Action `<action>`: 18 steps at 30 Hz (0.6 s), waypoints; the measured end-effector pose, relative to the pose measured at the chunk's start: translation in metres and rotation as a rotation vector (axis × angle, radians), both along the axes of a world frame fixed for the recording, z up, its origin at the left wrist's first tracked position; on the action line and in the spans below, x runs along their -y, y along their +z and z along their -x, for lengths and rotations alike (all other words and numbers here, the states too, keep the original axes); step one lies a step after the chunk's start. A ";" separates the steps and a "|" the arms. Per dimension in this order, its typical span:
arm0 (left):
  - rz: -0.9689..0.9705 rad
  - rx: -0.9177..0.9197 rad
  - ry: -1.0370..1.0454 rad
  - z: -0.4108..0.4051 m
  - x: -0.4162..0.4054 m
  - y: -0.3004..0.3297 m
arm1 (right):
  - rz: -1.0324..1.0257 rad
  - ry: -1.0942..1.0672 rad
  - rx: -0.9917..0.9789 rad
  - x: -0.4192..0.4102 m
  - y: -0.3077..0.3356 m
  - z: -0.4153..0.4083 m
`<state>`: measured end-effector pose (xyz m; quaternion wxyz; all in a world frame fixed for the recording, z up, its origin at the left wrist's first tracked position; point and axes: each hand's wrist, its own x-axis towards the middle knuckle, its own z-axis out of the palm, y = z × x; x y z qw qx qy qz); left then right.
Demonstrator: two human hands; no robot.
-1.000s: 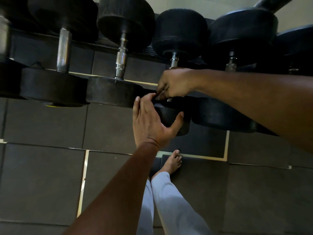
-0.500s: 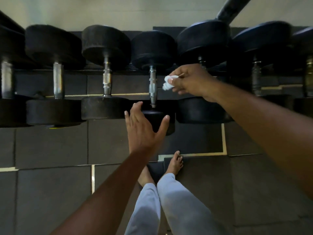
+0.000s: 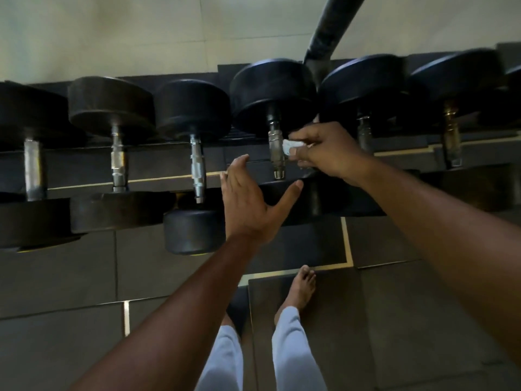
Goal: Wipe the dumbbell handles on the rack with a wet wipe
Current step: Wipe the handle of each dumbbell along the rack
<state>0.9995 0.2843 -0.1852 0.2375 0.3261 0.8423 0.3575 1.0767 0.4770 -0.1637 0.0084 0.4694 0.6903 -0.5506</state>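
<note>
Now moved one handle rightward: right hand (image 3: 324,149) pinching wet wipe (image 3: 290,146) against handle (image 3: 276,148); left hand (image 3: 251,201) spread wide, empty. Next, rubbing along its length.

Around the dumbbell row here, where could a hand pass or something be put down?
Bare floor tiles lie in front of the near heads, left of the bare foot. Gaps between handles admit a hand. Crowded: the handle where the right hand presses the wipe, left hand beside.

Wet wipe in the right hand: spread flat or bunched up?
Bunched up. The wet wipe shows as a small white wad pinched by the right hand beside a dumbbell handle.
</note>
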 end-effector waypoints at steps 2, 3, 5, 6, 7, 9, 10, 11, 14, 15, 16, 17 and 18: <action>0.035 0.051 0.060 -0.006 -0.008 -0.005 | 0.004 0.016 0.003 -0.010 -0.005 -0.005; 0.045 0.072 0.099 -0.009 -0.011 -0.007 | -0.001 0.026 0.003 -0.014 -0.007 -0.006; 0.041 0.075 0.157 -0.013 -0.014 -0.011 | -0.034 0.067 0.009 -0.021 -0.011 -0.008; 0.038 0.067 0.167 -0.014 -0.015 -0.011 | -0.063 0.097 0.006 -0.023 -0.013 -0.008; 0.041 0.064 0.173 -0.015 -0.016 -0.012 | -0.107 0.138 0.002 -0.024 -0.015 -0.007; 0.052 0.059 0.182 -0.015 -0.016 -0.013 | -0.223 0.252 -0.006 -0.025 -0.018 -0.004; 0.058 0.050 0.183 -0.016 -0.016 -0.014 | -0.268 0.305 -0.014 -0.025 -0.019 -0.002; 0.063 0.039 0.183 -0.016 -0.016 -0.015 | -0.303 0.358 -0.028 -0.025 -0.021 0.001; 0.069 0.014 0.184 -0.017 -0.017 -0.016 | -0.458 0.623 -0.044 -0.025 -0.028 0.008; 0.071 0.007 0.185 -0.018 -0.016 -0.016 | -0.504 0.714 -0.043 -0.024 -0.031 0.010; 0.070 0.001 0.181 -0.017 -0.016 -0.017 | -0.533 0.786 -0.045 -0.023 -0.033 0.011; 0.067 -0.004 0.175 -0.017 -0.016 -0.018 | -0.553 0.845 -0.044 -0.023 -0.035 0.011; 0.061 -0.007 0.172 -0.017 -0.016 -0.018 | -0.574 0.899 -0.039 -0.024 -0.036 0.012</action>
